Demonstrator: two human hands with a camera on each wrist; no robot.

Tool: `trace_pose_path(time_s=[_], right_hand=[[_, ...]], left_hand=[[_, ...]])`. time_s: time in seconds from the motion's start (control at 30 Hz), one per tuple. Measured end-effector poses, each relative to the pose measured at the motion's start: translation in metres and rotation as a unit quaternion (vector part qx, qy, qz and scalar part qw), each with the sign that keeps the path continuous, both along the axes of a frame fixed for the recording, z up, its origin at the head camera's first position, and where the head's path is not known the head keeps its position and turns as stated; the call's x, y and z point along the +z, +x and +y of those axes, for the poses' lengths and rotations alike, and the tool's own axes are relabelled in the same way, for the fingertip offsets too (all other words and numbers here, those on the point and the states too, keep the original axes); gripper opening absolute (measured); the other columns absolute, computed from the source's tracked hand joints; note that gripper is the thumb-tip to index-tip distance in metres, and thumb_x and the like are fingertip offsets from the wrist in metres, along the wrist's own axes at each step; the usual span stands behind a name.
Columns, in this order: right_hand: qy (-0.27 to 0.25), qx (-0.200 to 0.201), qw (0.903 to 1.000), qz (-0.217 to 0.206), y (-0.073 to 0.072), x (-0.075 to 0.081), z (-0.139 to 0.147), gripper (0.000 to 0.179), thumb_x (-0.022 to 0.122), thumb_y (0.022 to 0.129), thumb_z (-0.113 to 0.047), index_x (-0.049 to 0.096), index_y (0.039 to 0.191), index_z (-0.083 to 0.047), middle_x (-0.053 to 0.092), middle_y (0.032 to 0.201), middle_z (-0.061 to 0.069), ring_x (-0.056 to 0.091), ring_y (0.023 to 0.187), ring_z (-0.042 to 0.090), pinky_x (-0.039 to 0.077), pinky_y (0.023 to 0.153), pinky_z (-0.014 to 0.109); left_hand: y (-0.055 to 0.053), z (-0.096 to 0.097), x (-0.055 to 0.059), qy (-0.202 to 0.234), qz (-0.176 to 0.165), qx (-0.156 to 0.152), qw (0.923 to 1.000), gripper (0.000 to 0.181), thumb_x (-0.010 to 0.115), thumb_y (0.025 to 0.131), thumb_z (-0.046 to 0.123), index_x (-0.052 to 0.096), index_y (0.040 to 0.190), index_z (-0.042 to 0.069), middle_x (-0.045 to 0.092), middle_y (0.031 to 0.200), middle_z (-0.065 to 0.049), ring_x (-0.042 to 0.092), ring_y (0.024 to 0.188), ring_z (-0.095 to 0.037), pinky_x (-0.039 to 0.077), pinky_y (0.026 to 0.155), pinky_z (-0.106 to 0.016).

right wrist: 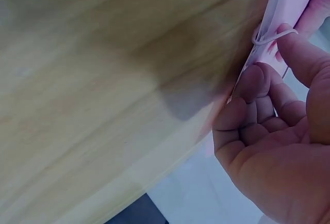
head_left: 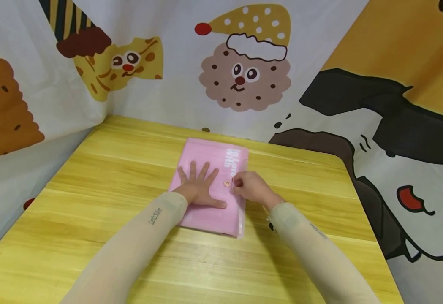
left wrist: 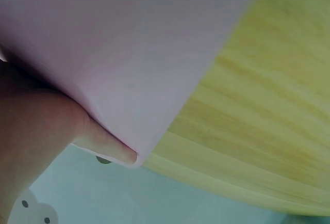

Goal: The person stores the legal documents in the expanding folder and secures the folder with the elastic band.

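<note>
A pink document folder with white lettering lies on the wooden table. My left hand presses on its cover with the fingers spread wide. To the right of that hand is a small round button on the folder's flap. My right hand is right beside the button, its thumb and forefinger pinching a thin white elastic cord. In the right wrist view the cord runs round the folder's edge up to the thumb, and the other fingers are curled. The left wrist view shows one finger of my left hand along the folder's corner.
The wooden table extends around the folder on all sides. Behind it and at the right hangs a white cloth printed with cartoon food and animal figures. Long pale sleeves cover both forearms.
</note>
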State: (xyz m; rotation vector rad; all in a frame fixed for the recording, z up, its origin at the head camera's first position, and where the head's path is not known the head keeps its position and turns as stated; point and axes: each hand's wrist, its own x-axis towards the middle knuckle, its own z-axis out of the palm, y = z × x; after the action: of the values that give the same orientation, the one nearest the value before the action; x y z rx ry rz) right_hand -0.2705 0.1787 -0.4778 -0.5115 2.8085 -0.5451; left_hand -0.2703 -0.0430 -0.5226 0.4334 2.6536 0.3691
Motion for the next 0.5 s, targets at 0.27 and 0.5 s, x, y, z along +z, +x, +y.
trace_pose_path(time_s=[0.27, 0.5], right_hand=[[0.036, 0.024, 0.999, 0.013, -0.007, 0.004, -0.009, 0.023, 0.078, 0.095, -0.017, 0.078, 0.116, -0.005, 0.079, 0.105, 0.008, 0.07, 0.094, 0.019, 0.062, 0.088, 0.035], [0.08, 0.048, 0.995, 0.035, -0.01, 0.009, -0.021, 0.017, 0.078, 0.093, -0.018, 0.08, 0.108, -0.009, 0.081, 0.1, 0.005, 0.069, 0.092, 0.02, 0.06, 0.091, 0.041]], left_hand=[[-0.002, 0.0, 0.0, 0.001, 0.0, -0.004, 1.0, 0.14, 0.061, 0.068, 0.1, -0.012, 0.17, 0.039, -0.032, 0.174, 0.0, -0.038, 0.153, -0.049, -0.031, 0.107, -0.081], [-0.002, -0.001, -0.003, -0.005, 0.002, -0.009, 1.0, 0.139, 0.059, 0.069, 0.101, -0.012, 0.17, 0.039, -0.032, 0.175, 0.0, -0.037, 0.154, -0.049, -0.03, 0.108, -0.082]])
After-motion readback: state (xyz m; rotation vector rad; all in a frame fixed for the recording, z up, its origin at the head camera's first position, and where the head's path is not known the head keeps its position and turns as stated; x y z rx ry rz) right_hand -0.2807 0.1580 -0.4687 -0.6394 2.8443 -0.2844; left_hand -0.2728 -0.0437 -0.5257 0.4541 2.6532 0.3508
